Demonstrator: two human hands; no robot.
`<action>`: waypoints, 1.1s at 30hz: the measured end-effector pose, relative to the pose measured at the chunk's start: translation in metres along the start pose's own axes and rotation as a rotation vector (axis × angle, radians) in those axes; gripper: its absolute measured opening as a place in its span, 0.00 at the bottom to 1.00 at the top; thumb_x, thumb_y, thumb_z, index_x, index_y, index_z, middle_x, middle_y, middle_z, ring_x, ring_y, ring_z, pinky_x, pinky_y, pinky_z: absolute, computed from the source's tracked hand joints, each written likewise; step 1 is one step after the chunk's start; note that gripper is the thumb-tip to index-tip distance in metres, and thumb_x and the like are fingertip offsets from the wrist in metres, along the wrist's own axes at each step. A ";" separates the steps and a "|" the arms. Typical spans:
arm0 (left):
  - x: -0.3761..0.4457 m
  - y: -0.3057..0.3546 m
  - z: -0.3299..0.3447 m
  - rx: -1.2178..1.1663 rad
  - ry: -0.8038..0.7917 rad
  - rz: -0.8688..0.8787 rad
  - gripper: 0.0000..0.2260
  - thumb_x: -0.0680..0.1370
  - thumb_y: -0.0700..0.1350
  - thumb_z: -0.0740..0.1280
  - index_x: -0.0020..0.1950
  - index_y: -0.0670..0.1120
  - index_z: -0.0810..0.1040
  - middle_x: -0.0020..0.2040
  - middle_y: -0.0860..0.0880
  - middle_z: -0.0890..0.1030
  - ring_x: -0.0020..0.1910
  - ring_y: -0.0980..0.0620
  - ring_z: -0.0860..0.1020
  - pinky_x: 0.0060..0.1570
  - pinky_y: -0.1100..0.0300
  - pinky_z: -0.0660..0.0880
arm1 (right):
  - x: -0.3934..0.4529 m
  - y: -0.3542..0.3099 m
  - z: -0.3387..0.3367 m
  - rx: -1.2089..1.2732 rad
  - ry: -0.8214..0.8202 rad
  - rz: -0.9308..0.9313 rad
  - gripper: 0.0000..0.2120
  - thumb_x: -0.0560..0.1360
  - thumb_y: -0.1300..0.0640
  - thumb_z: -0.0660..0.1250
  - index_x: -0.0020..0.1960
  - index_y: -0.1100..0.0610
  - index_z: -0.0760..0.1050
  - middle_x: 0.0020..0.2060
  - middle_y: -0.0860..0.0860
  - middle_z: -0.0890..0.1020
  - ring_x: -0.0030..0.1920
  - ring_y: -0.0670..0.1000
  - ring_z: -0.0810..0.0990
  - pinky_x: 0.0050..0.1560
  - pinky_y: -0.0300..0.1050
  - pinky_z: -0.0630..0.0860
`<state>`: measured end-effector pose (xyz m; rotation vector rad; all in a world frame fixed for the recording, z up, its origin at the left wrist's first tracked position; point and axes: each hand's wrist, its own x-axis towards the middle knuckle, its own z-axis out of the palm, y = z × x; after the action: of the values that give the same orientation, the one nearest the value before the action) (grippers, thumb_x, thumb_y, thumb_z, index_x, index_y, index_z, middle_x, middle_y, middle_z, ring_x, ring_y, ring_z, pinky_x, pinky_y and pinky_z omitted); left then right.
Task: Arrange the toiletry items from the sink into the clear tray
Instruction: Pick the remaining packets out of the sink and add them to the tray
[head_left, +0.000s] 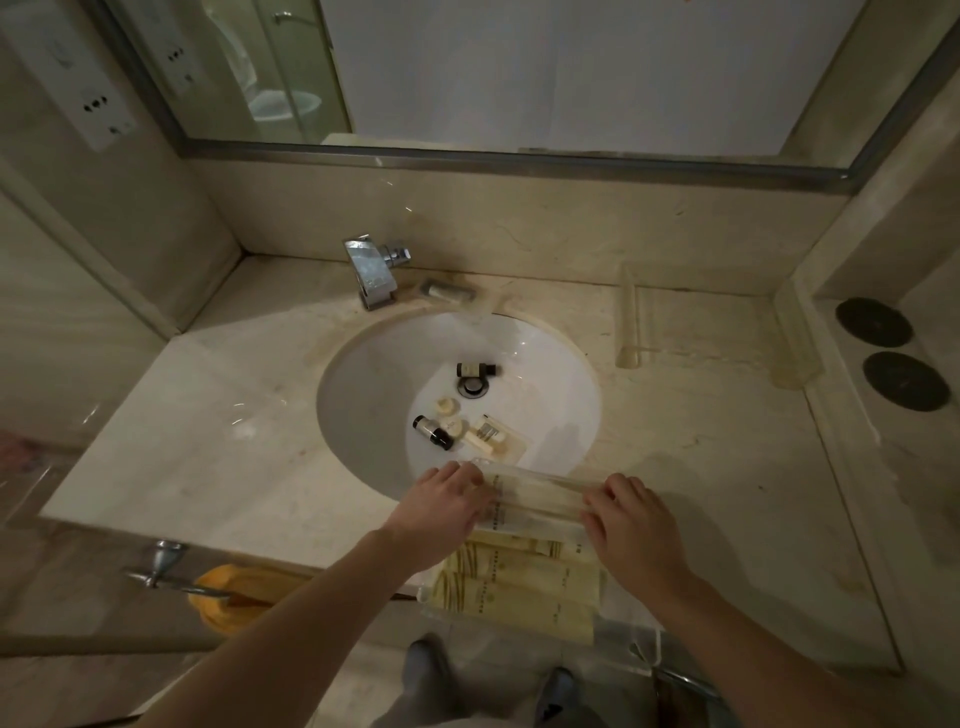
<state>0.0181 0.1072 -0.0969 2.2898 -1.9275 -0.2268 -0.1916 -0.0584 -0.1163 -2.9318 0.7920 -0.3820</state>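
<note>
A clear tray (631, 631) sits at the counter's front edge, holding several long cream packets (514, 587). My left hand (447, 506) and my right hand (631, 525) each grip one end of a pale long packet (540, 501) lying across the tray's far side. In the white sink (363, 384) lie a dark-capped bottle (475, 370) beside the drain, another small bottle (432, 431), two round cream pieces (445, 405) and a wrapped sachet (493, 439).
A chrome tap (371, 270) stands behind the basin, with a small grey wrapped bar (448, 291) beside it. A second clear tray (711, 325) rests at the back right. Two dark round discs (888, 353) lie at far right. An orange cloth (234, 597) hangs below the counter.
</note>
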 end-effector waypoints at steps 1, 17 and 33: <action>0.000 0.000 0.000 -0.015 0.004 0.008 0.13 0.79 0.48 0.59 0.62 0.53 0.75 0.62 0.50 0.74 0.59 0.50 0.73 0.62 0.53 0.72 | -0.002 0.001 0.002 0.010 -0.007 0.002 0.05 0.71 0.54 0.64 0.42 0.55 0.78 0.38 0.51 0.76 0.38 0.53 0.76 0.35 0.45 0.74; 0.016 -0.018 -0.023 -0.136 0.042 -0.203 0.13 0.78 0.50 0.62 0.61 0.51 0.74 0.61 0.52 0.73 0.62 0.52 0.70 0.61 0.57 0.71 | 0.026 0.004 -0.013 0.092 0.015 0.154 0.09 0.74 0.52 0.59 0.40 0.54 0.75 0.36 0.50 0.76 0.32 0.51 0.75 0.25 0.42 0.70; 0.064 -0.098 -0.026 -0.841 0.237 -1.231 0.03 0.71 0.42 0.66 0.42 0.46 0.80 0.46 0.39 0.84 0.49 0.39 0.81 0.47 0.54 0.76 | 0.126 -0.014 0.008 0.530 -0.316 0.454 0.04 0.74 0.57 0.63 0.42 0.54 0.75 0.37 0.49 0.80 0.37 0.50 0.78 0.38 0.46 0.76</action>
<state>0.1287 0.0611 -0.0927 2.2950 -0.0127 -0.6585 -0.0777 -0.1095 -0.0946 -2.1710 1.0695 -0.0668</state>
